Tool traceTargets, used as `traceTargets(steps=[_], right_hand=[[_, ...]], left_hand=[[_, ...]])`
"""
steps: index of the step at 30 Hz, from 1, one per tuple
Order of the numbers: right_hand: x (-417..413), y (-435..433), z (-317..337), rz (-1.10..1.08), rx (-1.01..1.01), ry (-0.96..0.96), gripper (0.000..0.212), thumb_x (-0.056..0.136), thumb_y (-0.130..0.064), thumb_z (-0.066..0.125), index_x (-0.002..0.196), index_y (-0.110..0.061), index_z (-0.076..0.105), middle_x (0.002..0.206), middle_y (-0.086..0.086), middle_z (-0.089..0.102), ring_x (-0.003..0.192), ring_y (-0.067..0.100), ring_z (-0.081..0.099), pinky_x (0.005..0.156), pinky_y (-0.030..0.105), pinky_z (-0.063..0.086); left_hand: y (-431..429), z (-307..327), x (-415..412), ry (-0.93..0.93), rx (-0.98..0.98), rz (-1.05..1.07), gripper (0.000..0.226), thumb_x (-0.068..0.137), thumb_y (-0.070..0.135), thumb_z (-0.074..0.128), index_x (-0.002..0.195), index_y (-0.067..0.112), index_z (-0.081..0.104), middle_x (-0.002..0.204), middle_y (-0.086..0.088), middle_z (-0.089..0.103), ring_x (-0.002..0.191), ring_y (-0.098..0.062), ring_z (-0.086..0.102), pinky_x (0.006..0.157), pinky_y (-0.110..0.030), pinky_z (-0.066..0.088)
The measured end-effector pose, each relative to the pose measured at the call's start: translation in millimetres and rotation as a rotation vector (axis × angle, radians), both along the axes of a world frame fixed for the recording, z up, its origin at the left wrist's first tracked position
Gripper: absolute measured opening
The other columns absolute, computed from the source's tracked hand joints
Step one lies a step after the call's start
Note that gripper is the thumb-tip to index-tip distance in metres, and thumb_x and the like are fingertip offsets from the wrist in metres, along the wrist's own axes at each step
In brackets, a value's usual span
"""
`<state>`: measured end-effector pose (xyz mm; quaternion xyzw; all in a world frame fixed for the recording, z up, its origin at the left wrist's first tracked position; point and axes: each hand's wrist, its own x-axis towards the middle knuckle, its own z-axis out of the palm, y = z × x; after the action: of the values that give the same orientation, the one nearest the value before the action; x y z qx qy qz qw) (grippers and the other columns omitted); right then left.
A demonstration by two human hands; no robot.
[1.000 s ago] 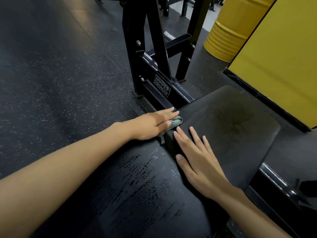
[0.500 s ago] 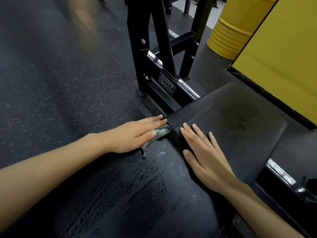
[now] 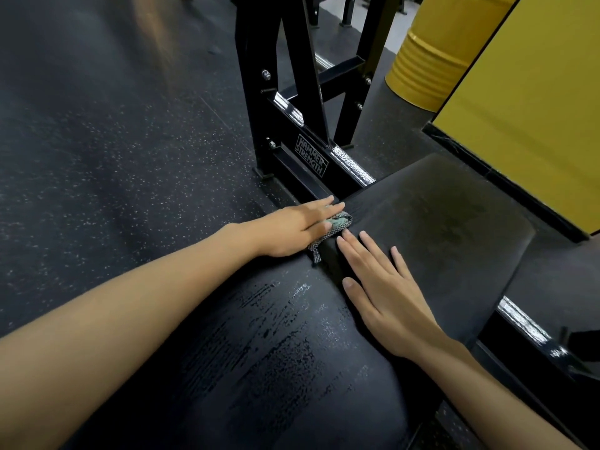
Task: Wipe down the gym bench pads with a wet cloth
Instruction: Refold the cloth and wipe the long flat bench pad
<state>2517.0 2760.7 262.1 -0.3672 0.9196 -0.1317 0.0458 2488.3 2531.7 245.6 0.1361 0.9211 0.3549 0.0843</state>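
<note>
One floor point(image 3: 113, 141): dark speckled rubber, running wide along the bench's left side.

Two bench pads, end to end. Near pad point(image 3: 276, 368): glossy, streaked with wet. Its lower edge is cut off by the frame and its left edge is hidden under the forearm. Far pad point(image 3: 438, 222): matte, with a darker blotch mid-surface. Its rounded far and right edges are in full sight, and the pad surface stretches from the fingertips out to those edges. A narrow dark seam parts the two pads.

One yellow wall panel point(image 3: 535, 108), close along the right of the bench, with a black base strip. One black steel frame point(image 3: 292, 92) stands at the far pad's left corner, its top cut off. The label reads HAMMER STRENGTH. One yellow drum point(image 3: 428, 60), top out of view.

Two hands, both bare. Right hand point(image 3: 386, 287): flat, fingers straight and slightly spread, palm down on the far pad just past the seam, holding nothing. Left hand point(image 3: 292, 228): fingers straight, pressing down on the cloth at the pads' left edge.

One cloth point(image 3: 339, 222): greenish with a speckled weave, mostly covered by the left fingers. It sits on the far pad's near left corner, and a tail droops at the seam. The size of the covered part cannot be told.
</note>
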Motion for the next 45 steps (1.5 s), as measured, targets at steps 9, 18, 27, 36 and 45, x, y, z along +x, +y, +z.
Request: traceTargets(steps=[9,18,27,36,45], right_hand=[[0.1,1.2,0.1,-0.002,-0.015,0.001,0.061,0.098,-0.054,0.016,0.155,-0.035,0.017,0.159,-0.029,0.005,0.147,-0.005,-0.008,0.123,0.04,0.0],[0.0,0.0,-0.6,-0.002,-0.02,0.008,0.061,0.097,-0.054,0.017,0.155,-0.034,0.019,0.159,-0.029,0.005,0.147,-0.006,-0.007,0.123,0.039,-0.001],[-0.1,-0.5,-1.6,-0.008,-0.023,0.021,0.062,0.096,-0.054,0.016,0.154,-0.034,0.022,0.159,-0.028,0.008,0.147,-0.006,-0.006,0.122,0.036,-0.002],[-1.0,2.9,-0.6,0.003,-0.022,0.001,0.057,0.099,-0.049,0.023,0.155,-0.034,0.021,0.16,-0.026,0.01,0.146,-0.007,-0.006,0.122,0.035,-0.002],[0.1,1.4,0.3,-0.001,-0.03,-0.002,0.058,0.099,-0.048,0.024,0.154,-0.034,0.022,0.159,-0.027,0.009,0.146,-0.008,-0.007,0.122,0.036,-0.002]], left_hand=[[-30.1,2.1,52.4,-0.024,-0.002,-0.024,0.051,0.105,0.038,0.032,0.154,0.037,0.02,0.164,0.016,0.01,0.149,0.001,0.011,0.121,-0.019,0.008],[-51.0,2.7,92.8,-0.054,0.018,-0.024,0.051,0.106,0.034,0.033,0.154,0.038,0.019,0.163,0.018,0.009,0.147,0.008,0.007,0.112,-0.002,0.001],[-29.6,4.2,55.7,-0.038,-0.015,-0.01,0.051,0.107,0.034,0.03,0.156,0.032,0.017,0.165,0.012,0.007,0.15,-0.002,0.01,0.117,-0.015,0.007],[-41.5,3.0,76.5,-0.044,-0.01,-0.009,0.05,0.107,0.034,0.031,0.155,0.035,0.019,0.164,0.015,0.01,0.148,0.004,0.008,0.116,-0.011,0.003],[-68.0,1.7,129.1,-0.052,0.006,-0.01,0.051,0.098,0.05,0.027,0.148,0.052,0.018,0.161,0.027,0.009,0.145,0.013,0.008,0.123,-0.021,0.009]])
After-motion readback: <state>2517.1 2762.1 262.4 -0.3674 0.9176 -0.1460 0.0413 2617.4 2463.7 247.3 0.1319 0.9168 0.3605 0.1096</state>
